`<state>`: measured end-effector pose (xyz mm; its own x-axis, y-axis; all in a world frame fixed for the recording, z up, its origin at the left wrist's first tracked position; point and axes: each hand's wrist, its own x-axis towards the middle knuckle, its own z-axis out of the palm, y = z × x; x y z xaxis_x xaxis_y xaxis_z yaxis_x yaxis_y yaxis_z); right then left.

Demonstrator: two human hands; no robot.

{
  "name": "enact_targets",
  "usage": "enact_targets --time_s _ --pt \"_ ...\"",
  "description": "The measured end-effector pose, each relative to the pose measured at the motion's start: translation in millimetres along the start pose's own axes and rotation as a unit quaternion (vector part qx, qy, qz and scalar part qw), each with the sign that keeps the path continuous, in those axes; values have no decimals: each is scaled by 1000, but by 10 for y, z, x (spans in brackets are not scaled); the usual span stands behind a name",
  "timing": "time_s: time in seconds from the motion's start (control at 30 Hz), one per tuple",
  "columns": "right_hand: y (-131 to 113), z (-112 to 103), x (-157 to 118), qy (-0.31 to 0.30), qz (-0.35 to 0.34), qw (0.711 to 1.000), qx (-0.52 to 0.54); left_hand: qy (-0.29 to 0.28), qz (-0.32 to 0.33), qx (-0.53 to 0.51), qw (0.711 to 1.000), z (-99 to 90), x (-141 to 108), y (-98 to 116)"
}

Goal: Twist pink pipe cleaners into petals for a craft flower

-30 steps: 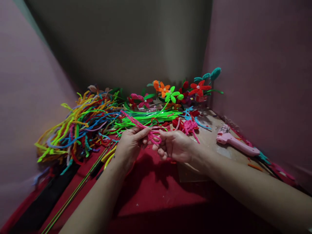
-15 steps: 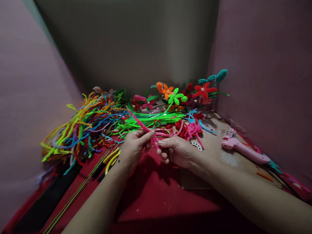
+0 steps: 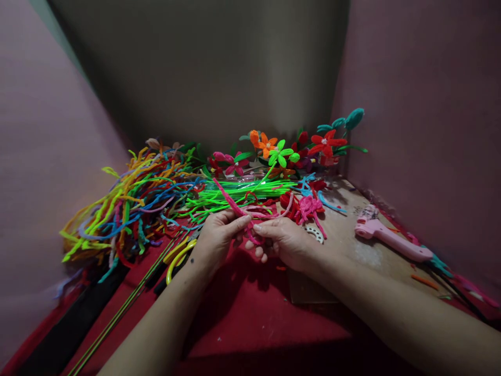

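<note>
A pink pipe cleaner [image 3: 228, 196] runs between my two hands, its free end slanting up and to the left. My left hand [image 3: 220, 232] pinches it between thumb and forefinger. Close beside it, my right hand [image 3: 279, 237] is closed on the lower part, where the pipe cleaner curves into a small loop [image 3: 255, 240] below the fingertips. Just behind the hands lies a bundle of green pipe cleaners [image 3: 235, 193]. To the right of them sit bright pink pipe-cleaner pieces [image 3: 310, 208].
A heap of multicoloured pipe cleaners [image 3: 129, 203] spreads at left, near yellow-handled pliers [image 3: 178, 259]. Pipe-cleaner flowers [image 3: 279, 153] line the back. A pink glue gun [image 3: 391, 240] rests on a board [image 3: 368, 256] at right. Red cloth [image 3: 250, 318] covers the table.
The lower end of the pink pipe cleaner now bends into a visible loop between my hands. Its upper tip has shifted slightly right. Both hands keep their grip.
</note>
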<state>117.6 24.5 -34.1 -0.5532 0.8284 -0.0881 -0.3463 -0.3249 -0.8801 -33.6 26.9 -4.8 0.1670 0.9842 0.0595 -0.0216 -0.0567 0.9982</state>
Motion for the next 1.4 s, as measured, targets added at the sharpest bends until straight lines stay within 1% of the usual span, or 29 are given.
enact_targets --time_s 0.13,0.23,0.33,0.4,0.57,0.67,0.73,0.77,0.83,0.9,0.93,1.03,1.13,1.2,1.23,1.3,1.37,1.4 --pt "5 -1 -7 14 -11 1000 -22 -9 1 21 1000 31 -21 23" --pt "0 8 -12 20 -20 999 -42 -27 -4 47 999 33 -30 29" --pt "-12 26 -18 51 -40 996 -58 -41 -12 85 995 20 -32 20" --pt "-22 38 -25 64 -57 994 -67 -38 -12 100 994 18 -34 16" --pt "-30 66 -38 68 -67 992 -83 -31 -26 99 994 61 -48 44" --pt "-14 88 -36 91 -92 989 -73 -10 -36 89 995 85 -54 54" --pt "1 106 -31 104 -105 987 -68 8 -27 91 995 85 -52 37" --pt "8 115 -29 107 -107 986 -65 5 -20 85 996 82 -48 20" --pt "22 129 -23 100 -106 987 -61 -34 -17 47 998 77 -39 -28" --pt "35 134 -17 89 -107 989 -54 -88 -34 -12 995 84 -33 -84" --pt "40 132 -13 87 -109 989 -52 -106 -46 -41 992 95 -31 -109" --pt "56 116 -1 96 -107 989 -46 -130 -80 -106 983 147 -37 -150" --pt "76 108 4 115 -104 987 -43 -151 -106 -142 973 191 -45 -133" --pt "91 119 -2 115 -118 985 -42 -144 -112 -150 972 192 -37 -103" --pt "97 128 -8 111 -126 985 -46 -130 -109 -150 974 182 -26 -88" --pt "106 148 -25 112 -127 983 -71 -81 -89 -148 982 144 4 -62" --pt "112 162 -43 130 -115 978 -112 -24 -59 -145 987 98 33 -40" --pt "113 165 -51 142 -112 974 -137 -4 -47 -145 988 77 42 -31"
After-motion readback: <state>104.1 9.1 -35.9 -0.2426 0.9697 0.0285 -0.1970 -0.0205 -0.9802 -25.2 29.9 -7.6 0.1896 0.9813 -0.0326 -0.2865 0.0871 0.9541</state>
